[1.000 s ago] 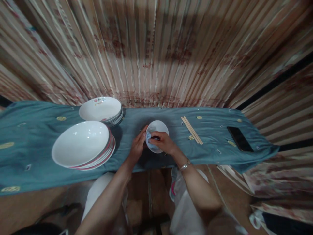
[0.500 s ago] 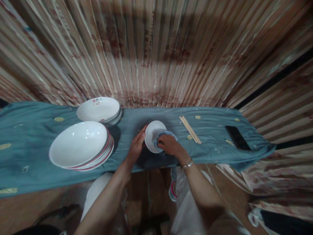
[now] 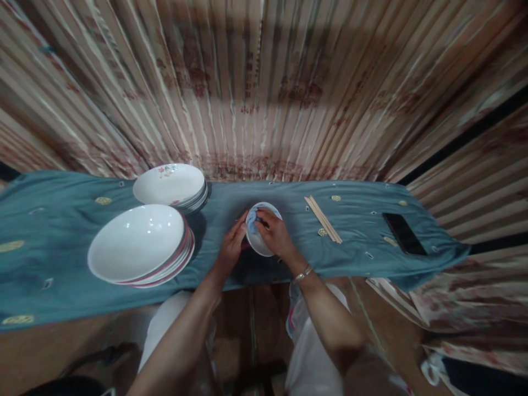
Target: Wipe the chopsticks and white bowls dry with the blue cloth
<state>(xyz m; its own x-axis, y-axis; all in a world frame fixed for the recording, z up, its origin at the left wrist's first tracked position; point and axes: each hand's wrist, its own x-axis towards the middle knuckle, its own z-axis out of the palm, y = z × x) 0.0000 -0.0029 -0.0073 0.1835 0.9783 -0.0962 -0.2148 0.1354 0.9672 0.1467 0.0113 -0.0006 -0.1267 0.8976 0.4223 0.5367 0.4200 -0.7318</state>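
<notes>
A small white bowl (image 3: 260, 245) is in front of me over the covered table, its open side toward me. My left hand (image 3: 234, 239) grips the bowl's left side, fingers along its outer wall. Inside the bowl, my right hand (image 3: 273, 231) presses a bunched blue cloth (image 3: 253, 219) against the upper left of the inner wall. The fingers of that hand are closed on the cloth, and part of it is hidden under them. Whether the bowl's base touches the table cannot be made out.
Large white bowls with red bands (image 3: 138, 245) are stacked at the left, with stacked floral plates (image 3: 171, 184) behind them. Wooden chopsticks (image 3: 323, 220) and a black phone (image 3: 404, 234) lie to the right on the teal tablecloth (image 3: 355, 258). A pleated curtain (image 3: 264, 99) hangs behind.
My right hand has moved the cloth from the bowl's right rim leftward to the upper left of its inside. The left hand keeps its hold on the bowl.
</notes>
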